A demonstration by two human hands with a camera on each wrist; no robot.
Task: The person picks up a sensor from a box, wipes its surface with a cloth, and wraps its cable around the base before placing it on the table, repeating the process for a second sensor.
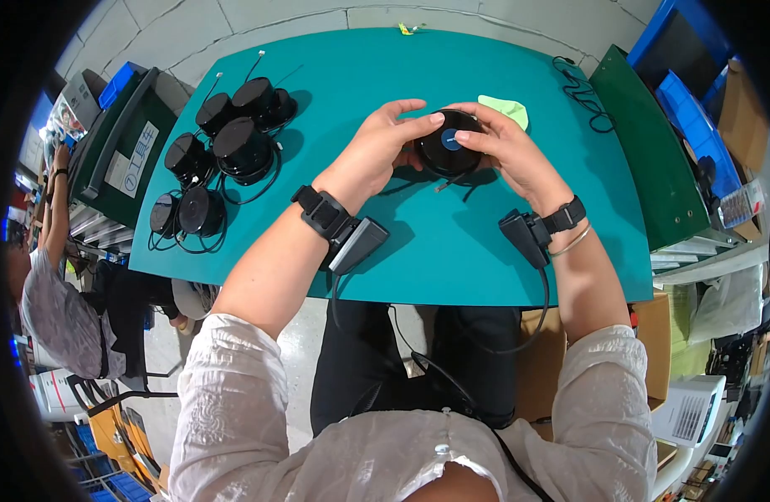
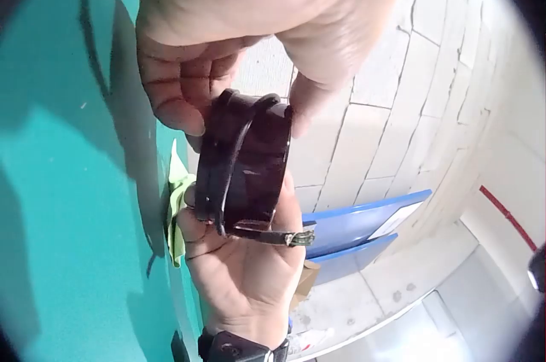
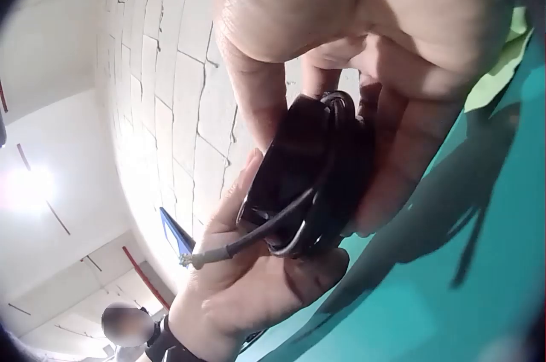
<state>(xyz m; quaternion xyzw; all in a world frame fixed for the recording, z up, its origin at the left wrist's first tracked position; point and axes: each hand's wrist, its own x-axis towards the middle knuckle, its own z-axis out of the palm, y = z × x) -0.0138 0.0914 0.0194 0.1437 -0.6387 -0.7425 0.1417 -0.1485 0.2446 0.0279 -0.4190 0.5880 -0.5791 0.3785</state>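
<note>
Both hands hold a round, glossy black puck-shaped device [image 1: 442, 159] above the green table, with a blue round label [image 1: 451, 140] facing up. My left hand [image 1: 375, 152] grips its left side, thumb on the top edge and fingers underneath. My right hand [image 1: 519, 157] holds the right side, its thumb on the top beside the label. In the left wrist view a black cable [image 2: 235, 157] is wound round the device's side. The cable's end carries a small pale connector [image 3: 193, 259], which sticks out free in the right wrist view.
Several similar black devices [image 1: 242, 149] with cables stand on the table's left. A light green cloth [image 1: 509, 110] lies behind my right hand. A loose black cable [image 1: 587, 94] lies at the back right. Green cabinets [image 1: 644, 159] flank the table, and another person [image 1: 63, 309] is at far left.
</note>
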